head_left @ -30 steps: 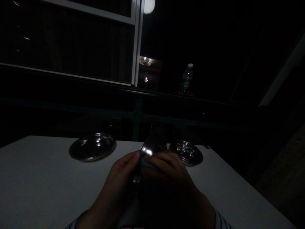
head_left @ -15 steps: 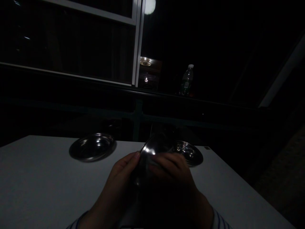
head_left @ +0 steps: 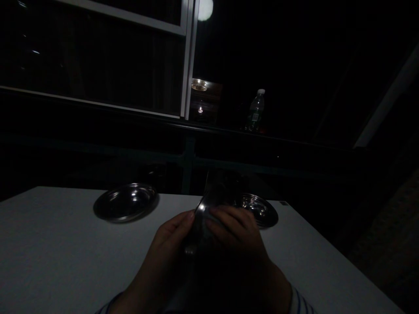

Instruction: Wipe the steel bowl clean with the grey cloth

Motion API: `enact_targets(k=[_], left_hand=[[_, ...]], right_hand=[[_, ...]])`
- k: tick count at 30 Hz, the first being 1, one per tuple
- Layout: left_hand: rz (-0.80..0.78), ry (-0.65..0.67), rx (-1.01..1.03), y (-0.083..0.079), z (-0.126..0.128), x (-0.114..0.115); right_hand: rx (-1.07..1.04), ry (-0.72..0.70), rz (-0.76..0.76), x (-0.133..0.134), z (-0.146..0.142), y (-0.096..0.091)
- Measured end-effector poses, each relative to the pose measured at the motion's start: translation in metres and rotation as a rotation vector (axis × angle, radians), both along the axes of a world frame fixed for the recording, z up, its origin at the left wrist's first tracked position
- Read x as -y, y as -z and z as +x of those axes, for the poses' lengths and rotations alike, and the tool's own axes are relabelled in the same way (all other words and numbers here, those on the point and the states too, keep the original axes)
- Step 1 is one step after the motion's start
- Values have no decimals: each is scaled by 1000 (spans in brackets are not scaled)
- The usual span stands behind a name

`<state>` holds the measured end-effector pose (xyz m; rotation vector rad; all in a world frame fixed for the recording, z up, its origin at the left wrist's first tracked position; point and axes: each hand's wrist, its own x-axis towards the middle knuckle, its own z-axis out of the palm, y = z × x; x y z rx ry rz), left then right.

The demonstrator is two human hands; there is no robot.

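A shiny metal plate [head_left: 212, 198] is held up on its edge, tilted, above the near part of the table; its lower part is lost in shadow. My left hand [head_left: 170, 237] grips its left rim, thumb on the near face. Against that same face lie the bent fingers of my right hand [head_left: 235, 231]. A faint greyish patch shows under those fingertips, too dark to tell whether it is a cloth or a reflection. Behind the hands, one metal plate [head_left: 126, 203] rests at the left and another metal plate [head_left: 262, 211] at the right, partly covered by my right hand.
The white table [head_left: 65, 253] ends just beyond the plates. On a dark ledge behind it stands a plastic bottle [head_left: 255, 111] with a white cap. A white-framed window [head_left: 187, 65] rises at the back left. The surroundings are very dark.
My right hand's fingers have shifted slightly on the plate's face and look less blurred. The held plate has turned a little, its bright glint shrinking. The plates on the table stay put.
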<state>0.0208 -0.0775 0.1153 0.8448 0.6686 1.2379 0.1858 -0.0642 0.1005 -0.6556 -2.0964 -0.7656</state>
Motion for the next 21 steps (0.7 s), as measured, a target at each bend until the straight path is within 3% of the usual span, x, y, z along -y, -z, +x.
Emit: enact_targets(k=[4, 11, 17, 21], left_hand=[[3, 47, -36, 1, 1, 3], [39, 8, -76, 5, 2, 0], [61, 97, -172, 11, 4, 3], [51, 77, -145, 10, 4, 3]], right_hand=[[-217, 116, -174, -2, 17, -8], [30, -16, -10, 3, -2, -5], [-178, 163, -169, 0, 9, -9], [-23, 52, -104, 3, 2, -4]])
